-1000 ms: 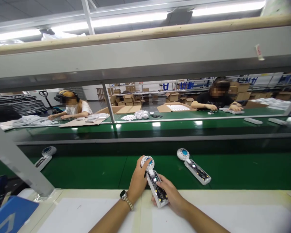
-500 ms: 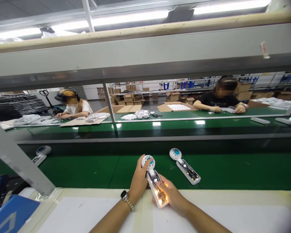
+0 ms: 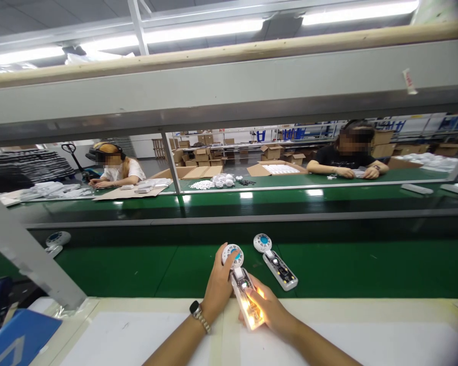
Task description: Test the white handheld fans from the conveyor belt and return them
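Note:
Between my two hands is a white handheld fan [image 3: 238, 274], its round slotted head blue in the centre and its body uncovered, showing a circuit board with glowing yellow-orange lights. My left hand [image 3: 218, 282] grips it at the round head, one finger lying over the front. Lower down, my right hand [image 3: 269, 307] wraps the body, with the thumb on the board; its other fingers are partly hidden behind. A second such fan [image 3: 280, 269] lies on the green belt just to the right. Farther left, another fan [image 3: 58, 239] is partly hidden by a post.
A green conveyor belt [image 3: 339, 269] runs across in front of me, beyond a pale worktop edge [image 3: 145, 304]. A slanted metal post [image 3: 26, 254] stands at left near a blue folder [image 3: 19, 335]. Two co-workers sit across, beside white parts [image 3: 202, 184] and an open carton [image 3: 278, 168].
The loose fans on the near belt have shifted left, while white pieces on the far belt have shifted right. The lights in the held fan look brighter. My hands stay nearly in place.

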